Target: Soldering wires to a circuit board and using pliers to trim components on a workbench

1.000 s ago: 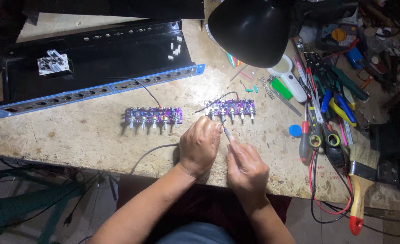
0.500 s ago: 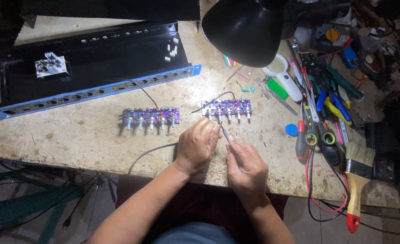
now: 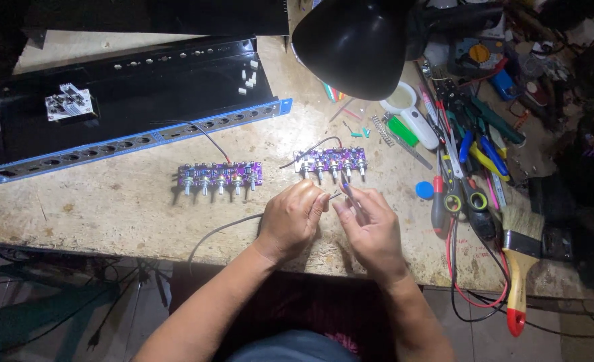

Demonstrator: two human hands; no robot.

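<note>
Grey wire (image 3: 224,228) pinched in my left hand (image 3: 291,218), end toward right hand (image 3: 372,228), which grips thin tool (image 3: 350,196), maybe tweezers. Just beyond fingers, two purple boards (image 3: 220,175) (image 3: 331,161) flat on bench. Blue round cap (image 3: 424,190) right of hands; black lamp (image 3: 354,43) overhead.

I sit at a worn, pale stone-like workbench (image 3: 95,208). 1 black desk lamp (image 3: 357,43) hangs over its far edge, lighting it. Below my bench lies a dim tiled floor (image 3: 48,302), crossed by dark cables.
</note>
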